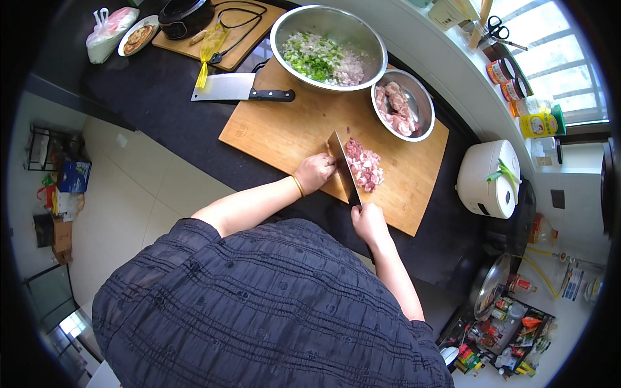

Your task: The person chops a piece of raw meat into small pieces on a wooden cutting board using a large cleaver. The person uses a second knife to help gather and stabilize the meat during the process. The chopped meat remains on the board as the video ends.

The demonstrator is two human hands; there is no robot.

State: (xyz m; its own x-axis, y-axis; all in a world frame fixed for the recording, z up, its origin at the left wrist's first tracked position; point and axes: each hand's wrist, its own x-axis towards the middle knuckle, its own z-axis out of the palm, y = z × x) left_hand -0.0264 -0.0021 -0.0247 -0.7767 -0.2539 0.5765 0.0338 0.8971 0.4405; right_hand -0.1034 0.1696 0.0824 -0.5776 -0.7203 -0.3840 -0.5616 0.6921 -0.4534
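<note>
My right hand (370, 223) grips the handle of a cleaver (343, 167), its wide blade standing on edge on a wooden cutting board (275, 129). Against the blade's left face rests my left hand (315, 172), fingers curled in and closed; whatever they hold, if anything, is hidden. Just right of the blade lies a pile of diced raw meat (365, 167). Larger raw meat pieces (400, 107) sit in a small steel bowl (429, 119) on the board's far right. A big steel bowl (372, 40) behind holds chopped greens (309, 61) and finely cut pale bits.
A second cleaver (226, 87) with a black handle lies at the board's far left. Beyond it are a smaller board (262, 22) with a black appliance (185, 18), and a plate of food (138, 37). A white rice cooker (488, 178) stands right. Jars (501, 71) line the windowsill.
</note>
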